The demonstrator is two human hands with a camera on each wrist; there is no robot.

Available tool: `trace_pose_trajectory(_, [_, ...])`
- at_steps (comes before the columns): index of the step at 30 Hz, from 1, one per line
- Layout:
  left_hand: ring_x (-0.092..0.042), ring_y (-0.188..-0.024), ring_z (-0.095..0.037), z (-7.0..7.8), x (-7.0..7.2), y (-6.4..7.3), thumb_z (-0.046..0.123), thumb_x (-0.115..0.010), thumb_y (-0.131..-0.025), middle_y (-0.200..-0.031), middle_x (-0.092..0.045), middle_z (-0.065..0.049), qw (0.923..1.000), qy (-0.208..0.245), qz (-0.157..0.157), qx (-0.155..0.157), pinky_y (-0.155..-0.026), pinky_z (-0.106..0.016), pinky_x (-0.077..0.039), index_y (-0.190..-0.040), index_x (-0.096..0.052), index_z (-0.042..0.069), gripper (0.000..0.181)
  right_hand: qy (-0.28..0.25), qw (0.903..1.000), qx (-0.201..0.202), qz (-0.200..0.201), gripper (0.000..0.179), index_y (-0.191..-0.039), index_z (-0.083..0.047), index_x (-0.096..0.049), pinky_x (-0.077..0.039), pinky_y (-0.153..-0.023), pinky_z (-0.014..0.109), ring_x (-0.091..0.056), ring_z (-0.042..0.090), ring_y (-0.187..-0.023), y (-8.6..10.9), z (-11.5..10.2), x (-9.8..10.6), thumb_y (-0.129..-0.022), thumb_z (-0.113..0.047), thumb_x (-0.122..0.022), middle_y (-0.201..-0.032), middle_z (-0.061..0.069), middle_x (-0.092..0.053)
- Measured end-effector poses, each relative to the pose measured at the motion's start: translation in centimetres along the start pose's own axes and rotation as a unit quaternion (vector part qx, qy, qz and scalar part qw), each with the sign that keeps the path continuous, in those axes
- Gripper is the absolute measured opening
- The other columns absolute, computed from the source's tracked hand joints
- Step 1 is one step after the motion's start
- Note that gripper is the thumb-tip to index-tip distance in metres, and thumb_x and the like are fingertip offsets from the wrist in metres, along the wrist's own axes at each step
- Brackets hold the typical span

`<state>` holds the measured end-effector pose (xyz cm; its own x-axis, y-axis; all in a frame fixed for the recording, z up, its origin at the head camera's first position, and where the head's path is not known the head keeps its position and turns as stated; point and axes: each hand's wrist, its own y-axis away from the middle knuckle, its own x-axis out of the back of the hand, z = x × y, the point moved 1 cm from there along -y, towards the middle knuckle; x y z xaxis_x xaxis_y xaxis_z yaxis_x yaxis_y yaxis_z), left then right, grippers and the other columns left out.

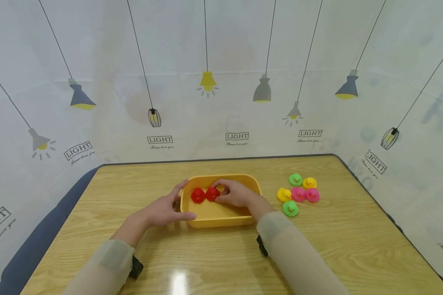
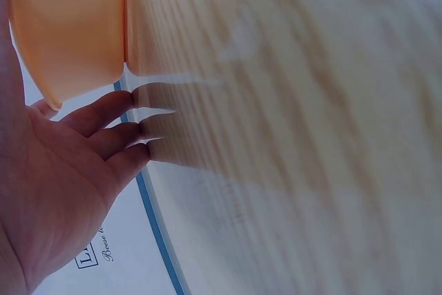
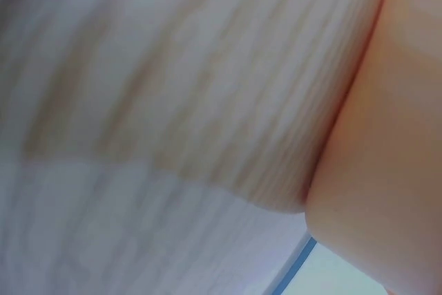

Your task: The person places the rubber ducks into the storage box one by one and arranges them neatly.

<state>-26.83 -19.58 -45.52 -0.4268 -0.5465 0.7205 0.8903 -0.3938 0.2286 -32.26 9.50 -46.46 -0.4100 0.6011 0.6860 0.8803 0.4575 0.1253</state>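
- Fingers (image 1: 223, 182) of the right hand (image 1: 240, 194) are bent in a pinch, index on one side and thumb on the other, and hold the right red toy (image 1: 212, 193).
- That toy is inside the yellow tray (image 1: 221, 223), toward the middle of its length and nearer the far wall.
- The left red toy (image 1: 197, 195) is also in the tray, just beside the held one; whether the two touch is hard to tell.
- The left hand (image 1: 162, 211) spans the tray's left end, its thumb over the near corner of the rim and its index finger at the far corner. Its fingers are spread wide and only slightly bent.
- In the left wrist view, three of those fingers reach down to the table (image 1: 206, 258) beside the tray's outer wall.
- The right wrist view shows the tray's outer wall and the tabletop; the right hand's grip is out of sight there.
- To the right of the tray, on the table, six toy ducks sit in a close cluster: a far green duck (image 1: 295, 179) beside a far yellow duck (image 1: 309, 183), then a near yellow duck (image 1: 284, 195), a middle pink duck (image 1: 298, 194) and a right pink duck (image 1: 312, 195) in a row, and a near green duck (image 1: 290, 208) closest to the person.
- Behind stands a pale backdrop (image 1: 192, 119) printed with hanging lamps.
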Motion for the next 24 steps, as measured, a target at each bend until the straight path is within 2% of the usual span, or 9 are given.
trace_pose_trajectory(24, [-0.055,-0.149,-0.044,-0.09,-0.09,-0.01,0.075,-0.08,-0.086,-0.164,-0.056,-0.019,1.0,-0.008,0.003,-0.004,-0.126,-0.07,-0.038,-0.177,-0.001,0.041,0.125,0.003,1.0,0.002,-0.002,0.035,-0.134,-0.026,-0.07,-0.047,-0.077,0.027,-0.056,0.016,-0.083,0.15,-0.2,0.09,-0.101,-0.025,-0.082,-0.088,0.001,-0.06])
